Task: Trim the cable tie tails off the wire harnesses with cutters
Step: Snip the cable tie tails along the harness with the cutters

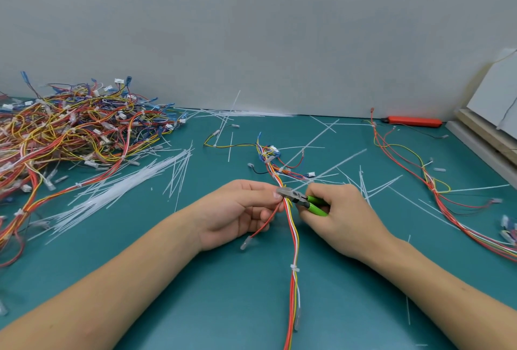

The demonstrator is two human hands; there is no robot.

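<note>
Wire harness (291, 226) mid-tabletop (173, 288), pinched by left hand (235, 212); right hand (338, 215) gripping green-handled cutters (300, 199) at the bundle. Trimming step, apparently; next: squeeze flush, sparing wires.

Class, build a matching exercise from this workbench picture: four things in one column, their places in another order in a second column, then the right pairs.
Things
1. green-handled cutters
2. big tangled pile of multicoloured wire harnesses
3. flat orange tool
4. loose heap of white cable tie tails

Places
A. far right, by the wall
B. in the right hand
C. far left of the teal mat
D. left of the left hand, before the pile

Pairs: 1-B, 2-C, 3-A, 4-D
</note>
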